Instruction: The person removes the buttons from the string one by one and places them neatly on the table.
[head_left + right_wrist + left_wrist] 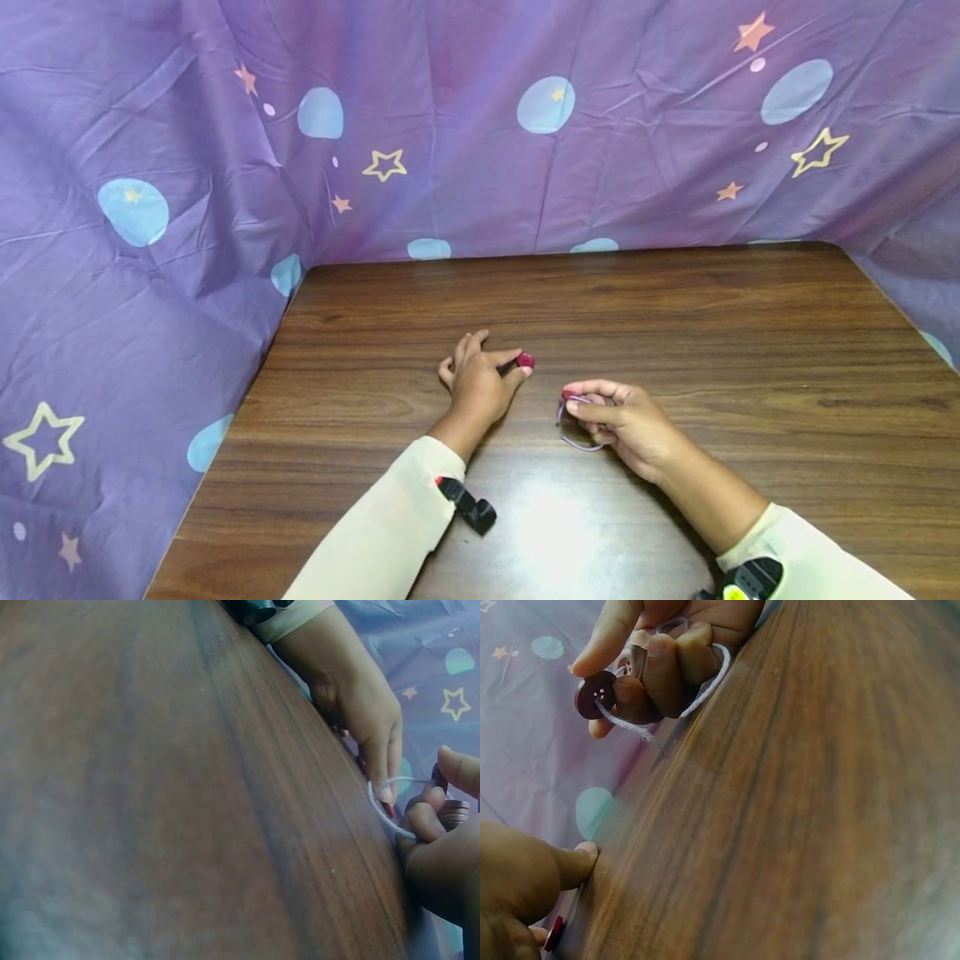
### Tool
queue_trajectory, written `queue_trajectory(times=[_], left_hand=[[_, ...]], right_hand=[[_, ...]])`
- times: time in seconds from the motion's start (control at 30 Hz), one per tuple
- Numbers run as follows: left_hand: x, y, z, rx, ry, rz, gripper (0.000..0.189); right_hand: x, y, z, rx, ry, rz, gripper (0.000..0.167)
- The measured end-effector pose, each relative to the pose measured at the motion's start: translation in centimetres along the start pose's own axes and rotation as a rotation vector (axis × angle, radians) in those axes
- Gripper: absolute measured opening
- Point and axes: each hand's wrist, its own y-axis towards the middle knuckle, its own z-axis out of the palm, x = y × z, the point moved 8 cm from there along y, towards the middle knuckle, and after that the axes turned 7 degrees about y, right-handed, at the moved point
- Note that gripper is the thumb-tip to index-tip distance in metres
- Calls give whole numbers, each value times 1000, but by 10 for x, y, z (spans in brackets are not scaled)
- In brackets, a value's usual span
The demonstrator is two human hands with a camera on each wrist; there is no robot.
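I have the left hand (pixel 476 382) pinching a red button (pixel 527 360), left of and beyond the cord (pixel 630 728). The right hand (pixel 626 423) pinches another button (pixel 591 690), the cord passing through it, with more buttons (pixel 454 815) stacked inside the curled fingers. For threading, I'd pinch rims, keeping holes clear. The buttons look round, hard and glossy; the cord looks soft and fibrous.
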Motion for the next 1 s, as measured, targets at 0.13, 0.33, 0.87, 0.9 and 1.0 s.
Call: queue_trajectory(times=[0.13,0.33,0.87,0.9,1.0], left_hand=[[1,1,1,7,7,-6,34],[0,0,-1,5,12,-6,35],[1,-2,-3,-36,-86,12,48],[1,-2,-3,-35,-94,11,49],[1,-3,-4,-32,-105,7,55]], right_hand=[[0,0,0,-2,-8,0,25],[0,0,0,-8,-16,2,27],[0,0,0,-11,5,3,25],[-1,0,1,-8,2,2,26],[-1,1,1,-1,-7,-4,27]])
